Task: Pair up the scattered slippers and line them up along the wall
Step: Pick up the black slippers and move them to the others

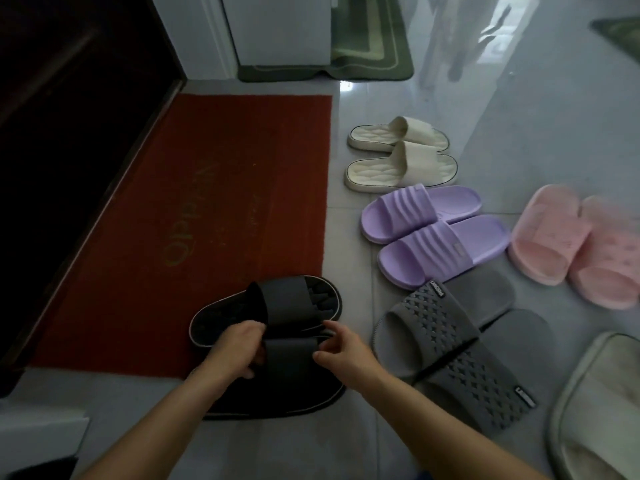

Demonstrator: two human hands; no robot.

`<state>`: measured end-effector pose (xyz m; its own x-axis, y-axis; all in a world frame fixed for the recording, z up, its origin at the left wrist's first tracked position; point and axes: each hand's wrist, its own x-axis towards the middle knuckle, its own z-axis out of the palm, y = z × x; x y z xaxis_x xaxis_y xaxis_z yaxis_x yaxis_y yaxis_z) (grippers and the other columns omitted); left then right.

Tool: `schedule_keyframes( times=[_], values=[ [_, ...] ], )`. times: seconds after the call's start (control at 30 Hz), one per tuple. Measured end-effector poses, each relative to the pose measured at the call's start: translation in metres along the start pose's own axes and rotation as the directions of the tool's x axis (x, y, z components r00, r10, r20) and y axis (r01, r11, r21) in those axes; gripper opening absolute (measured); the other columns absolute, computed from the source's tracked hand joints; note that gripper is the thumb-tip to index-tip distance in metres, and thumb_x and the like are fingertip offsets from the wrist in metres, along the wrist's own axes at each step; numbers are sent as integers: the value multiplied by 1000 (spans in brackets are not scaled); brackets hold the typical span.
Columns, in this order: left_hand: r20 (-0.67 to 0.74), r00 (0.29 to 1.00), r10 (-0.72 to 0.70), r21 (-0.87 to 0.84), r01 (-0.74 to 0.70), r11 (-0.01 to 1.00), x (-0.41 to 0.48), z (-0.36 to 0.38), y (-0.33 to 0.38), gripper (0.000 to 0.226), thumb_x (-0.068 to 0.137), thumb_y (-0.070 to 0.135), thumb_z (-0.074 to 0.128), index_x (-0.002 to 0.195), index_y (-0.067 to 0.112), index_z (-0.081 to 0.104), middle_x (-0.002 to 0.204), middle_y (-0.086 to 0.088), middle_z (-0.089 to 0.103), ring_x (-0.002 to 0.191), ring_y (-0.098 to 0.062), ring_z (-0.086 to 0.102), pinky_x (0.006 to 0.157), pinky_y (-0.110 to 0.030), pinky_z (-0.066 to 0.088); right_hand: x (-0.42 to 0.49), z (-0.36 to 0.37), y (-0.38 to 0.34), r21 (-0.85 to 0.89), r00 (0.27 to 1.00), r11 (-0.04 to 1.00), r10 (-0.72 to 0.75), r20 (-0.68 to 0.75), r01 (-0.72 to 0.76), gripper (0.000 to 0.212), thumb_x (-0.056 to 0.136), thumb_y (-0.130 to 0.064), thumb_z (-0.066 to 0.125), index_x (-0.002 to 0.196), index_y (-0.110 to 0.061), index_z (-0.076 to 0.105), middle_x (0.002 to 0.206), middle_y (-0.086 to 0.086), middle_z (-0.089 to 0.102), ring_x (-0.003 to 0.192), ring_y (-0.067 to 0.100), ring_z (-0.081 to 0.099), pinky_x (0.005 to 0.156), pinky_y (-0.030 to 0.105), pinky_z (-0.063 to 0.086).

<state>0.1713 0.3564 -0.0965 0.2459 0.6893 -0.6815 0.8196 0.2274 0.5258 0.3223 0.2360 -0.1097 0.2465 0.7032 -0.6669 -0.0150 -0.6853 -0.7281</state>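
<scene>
Two black slippers lie side by side at the near corner of the red mat: the far black slipper (277, 303) and the near black slipper (287, 379). My left hand (239, 348) grips the left edge of the near one's strap. My right hand (341, 351) pinches the strap's right edge. To the right, pairs lie in a row: cream slippers (401, 154), purple slippers (433, 230) and grey slippers (460, 344). A pink pair (581, 244) sits further right.
A red doormat (194, 220) lies before a dark door (69, 98) on the left. A green rug (367, 39) lies at the back by a white cabinet (277, 29). A grey-beige cushion or mat (599, 410) is at the right edge. The floor is pale tile.
</scene>
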Motion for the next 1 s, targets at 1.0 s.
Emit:
schedule_keyframes(
  times=[1.0],
  values=[
    [-201,739,643,713,-340,614,-90,-19,233,14,83,6,51,74,10,62,89,0,61,82,-21,59,70,-41,51,-91,-203,-93,-417,871,775,-481,100,475,47,87,-26,58,132,-23,45,92,-8,66,81,5,61,75,20,49]
  ],
)
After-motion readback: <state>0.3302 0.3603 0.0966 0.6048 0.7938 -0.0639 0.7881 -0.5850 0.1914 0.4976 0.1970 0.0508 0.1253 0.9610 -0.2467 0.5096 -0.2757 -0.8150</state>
